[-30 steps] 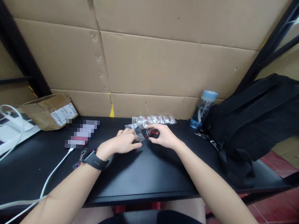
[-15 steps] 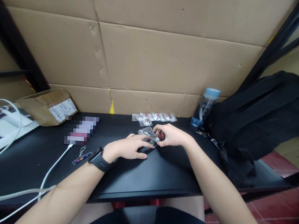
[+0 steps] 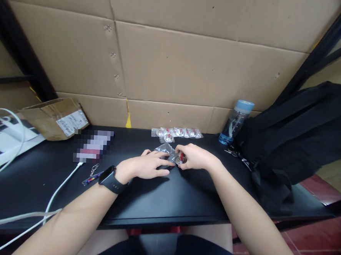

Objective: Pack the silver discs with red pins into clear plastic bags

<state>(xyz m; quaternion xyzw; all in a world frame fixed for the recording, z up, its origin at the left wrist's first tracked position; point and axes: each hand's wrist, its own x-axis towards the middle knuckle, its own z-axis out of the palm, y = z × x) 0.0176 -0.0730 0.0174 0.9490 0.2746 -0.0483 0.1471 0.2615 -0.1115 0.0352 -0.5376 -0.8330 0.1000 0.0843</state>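
Disc [image 3: 181,159] is pinched by right hand [image 3: 197,157] at clear bag [image 3: 165,147], near side of bagged discs [image 3: 180,132]. Bag is pinned under spread left hand [image 3: 145,167]; best kept flat, disc level.

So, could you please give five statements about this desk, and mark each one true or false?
1. The bottle has a blue lid. True.
2. The watch is on the right wrist. False: the watch is on the left wrist.
3. The right hand holds a round shiny item. True.
4. The left hand touches a clear plastic bag. True.
5. The backpack is white. False: the backpack is black.
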